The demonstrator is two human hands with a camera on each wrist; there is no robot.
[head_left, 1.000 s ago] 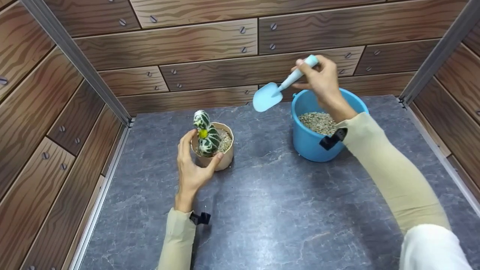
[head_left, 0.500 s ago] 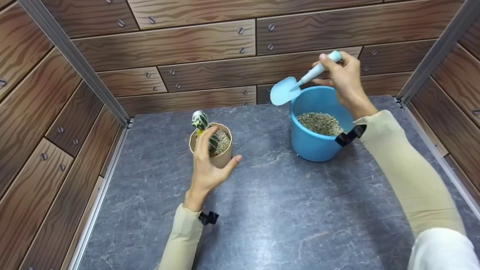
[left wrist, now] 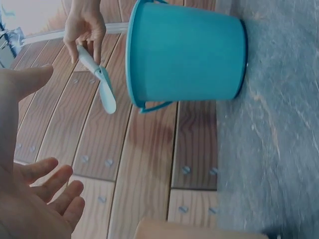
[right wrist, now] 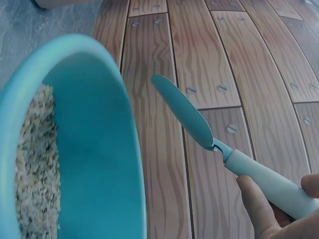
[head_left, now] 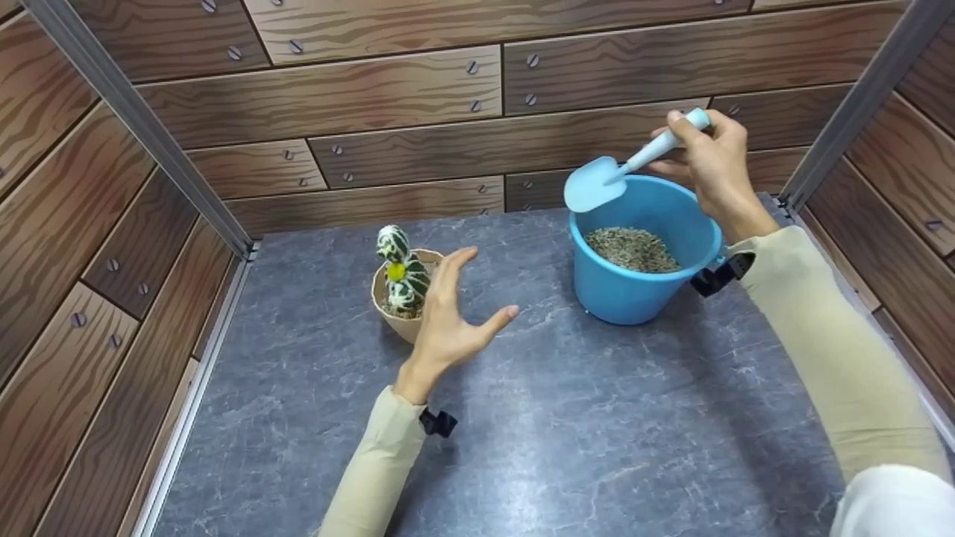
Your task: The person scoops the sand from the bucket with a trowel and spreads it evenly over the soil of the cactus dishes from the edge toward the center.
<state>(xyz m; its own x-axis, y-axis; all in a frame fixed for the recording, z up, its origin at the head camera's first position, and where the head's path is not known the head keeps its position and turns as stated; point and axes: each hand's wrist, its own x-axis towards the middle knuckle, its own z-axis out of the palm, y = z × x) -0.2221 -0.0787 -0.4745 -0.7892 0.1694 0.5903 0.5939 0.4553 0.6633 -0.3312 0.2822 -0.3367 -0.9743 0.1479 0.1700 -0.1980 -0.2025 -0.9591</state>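
My right hand [head_left: 720, 164] grips the pale handle of a light blue trowel [head_left: 595, 184], its blade over the left rim of a blue bucket [head_left: 627, 298]. Loose gravel [head_left: 633, 249] lies in the bucket. In the right wrist view the trowel [right wrist: 184, 112] shows nearly edge-on beside the bucket wall [right wrist: 99, 164]. My left hand [head_left: 448, 328] holds nothing, thumb and fingers spread apart. Behind it, partly covered, stands a beige pot [head_left: 406, 328] with a striped green cactus [head_left: 406, 287] bearing a yellow flower. Whether the left hand touches the pot is hard to tell.
Wood-patterned panels [head_left: 403, 164] wall in the back and sides. Metal rails [head_left: 198, 395] run along the edges of the grey marbled tabletop [head_left: 567, 432]. A stretch of tabletop lies between pot and bucket.
My left hand has let go of the cactus pot and moved right. My right hand has carried the trowel rightward to the bucket's rim.
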